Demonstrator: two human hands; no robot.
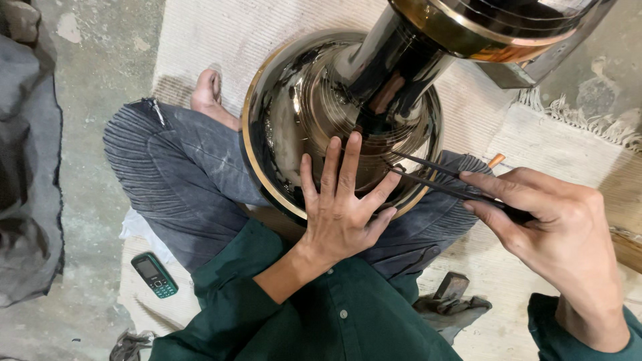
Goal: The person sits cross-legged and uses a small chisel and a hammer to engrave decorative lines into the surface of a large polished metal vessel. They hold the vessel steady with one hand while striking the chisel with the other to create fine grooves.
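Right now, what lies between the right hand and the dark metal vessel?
In the head view, two thin dark rods span from the right hand to the dark metal vessel, their tips touching its surface.

crowded lap, open floor on the left
the big shiny dark metal vessel with brass rim (287, 113) blocks the middle; bare grey concrete floor (100, 87) beside the small green mobile phone (154, 275) gives free passage.

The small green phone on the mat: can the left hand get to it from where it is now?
Probably yes. The left hand lies flat on the dark metal vessel and holds nothing. The phone lies uncovered on the mat beside the left knee, with nothing between.
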